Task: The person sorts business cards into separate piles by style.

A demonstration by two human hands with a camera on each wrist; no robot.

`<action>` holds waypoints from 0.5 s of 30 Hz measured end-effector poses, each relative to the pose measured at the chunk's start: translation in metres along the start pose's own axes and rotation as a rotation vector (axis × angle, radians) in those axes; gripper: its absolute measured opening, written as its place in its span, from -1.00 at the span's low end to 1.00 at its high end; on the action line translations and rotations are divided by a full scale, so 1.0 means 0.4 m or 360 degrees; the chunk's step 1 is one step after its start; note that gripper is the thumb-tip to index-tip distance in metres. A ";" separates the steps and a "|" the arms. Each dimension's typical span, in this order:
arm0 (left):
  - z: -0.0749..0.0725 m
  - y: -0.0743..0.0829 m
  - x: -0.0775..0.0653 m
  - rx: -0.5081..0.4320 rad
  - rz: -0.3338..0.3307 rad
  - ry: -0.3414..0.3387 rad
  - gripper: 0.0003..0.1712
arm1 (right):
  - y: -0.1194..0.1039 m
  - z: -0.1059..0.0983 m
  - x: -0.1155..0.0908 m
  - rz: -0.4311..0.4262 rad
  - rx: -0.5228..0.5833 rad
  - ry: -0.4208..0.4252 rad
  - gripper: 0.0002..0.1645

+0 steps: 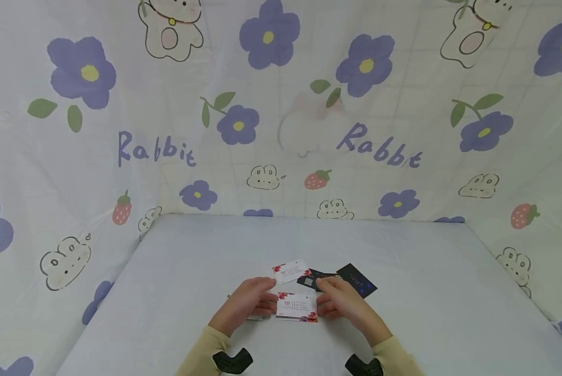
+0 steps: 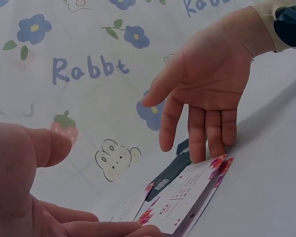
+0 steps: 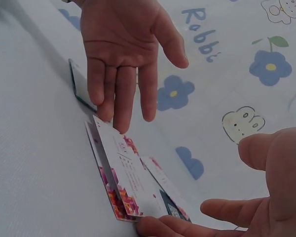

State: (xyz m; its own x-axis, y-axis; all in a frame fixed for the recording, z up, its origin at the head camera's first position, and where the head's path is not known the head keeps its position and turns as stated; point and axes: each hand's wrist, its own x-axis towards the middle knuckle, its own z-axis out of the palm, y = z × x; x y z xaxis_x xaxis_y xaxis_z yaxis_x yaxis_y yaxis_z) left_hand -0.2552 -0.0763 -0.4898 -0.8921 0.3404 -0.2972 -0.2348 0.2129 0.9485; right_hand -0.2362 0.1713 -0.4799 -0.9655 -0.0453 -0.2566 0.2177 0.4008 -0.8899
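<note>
Two white business cards with red floral corners, the upper card (image 1: 296,307) overlapping the lower, lie between my hands. At their left edge is my left hand (image 1: 249,301), its fingers extended with the tips right at the edge and the thumb raised. My right hand (image 1: 344,302) mirrors it on the opposite side, palm facing inward, fingertips close to the right edge. In the right wrist view, the upper card (image 3: 130,170) sits slightly askew over the lower card (image 3: 111,197), a narrow gap showing between them.
Beyond the hands lie another white floral card (image 1: 290,271), a black card (image 1: 308,281) partly covered, and a second black card (image 1: 357,281) at the right. A pale flat piece with a dark edge (image 3: 81,89) lies behind my left hand. Patterned curtain (image 1: 281,156) surrounds the white table (image 1: 191,250).
</note>
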 end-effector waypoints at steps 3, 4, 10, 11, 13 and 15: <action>0.003 -0.002 -0.001 0.0021 -0.0016 -0.0002 -0.23 | 0.002 0.005 0.002 0.0003 -0.0024 0.0014 -0.36; 0.005 -0.003 -0.001 0.0028 -0.0020 -0.0002 -0.22 | 0.002 0.006 0.002 0.0006 -0.0034 0.0020 -0.37; 0.014 -0.007 0.001 0.0077 -0.0031 0.0009 -0.17 | 0.004 0.009 0.000 0.0012 -0.0072 0.0042 -0.40; 0.015 -0.008 0.003 0.0085 -0.0030 0.0010 -0.18 | 0.005 0.010 0.000 0.0009 -0.0073 0.0044 -0.41; 0.015 -0.011 0.004 0.0092 -0.0032 0.0011 -0.18 | 0.005 0.010 0.000 0.0004 -0.0070 0.0046 -0.41; 0.015 -0.011 0.006 0.0098 -0.0035 0.0011 -0.19 | 0.005 0.009 -0.001 -0.0001 -0.0074 0.0045 -0.42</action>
State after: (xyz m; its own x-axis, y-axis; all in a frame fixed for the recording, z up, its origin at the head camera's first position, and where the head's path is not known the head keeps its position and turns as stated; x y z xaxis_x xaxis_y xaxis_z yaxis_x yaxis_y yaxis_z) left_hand -0.2539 -0.0708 -0.4953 -0.8897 0.3285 -0.3170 -0.2304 0.2763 0.9330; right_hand -0.2348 0.1688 -0.4827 -0.9694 -0.0203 -0.2445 0.2105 0.4431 -0.8714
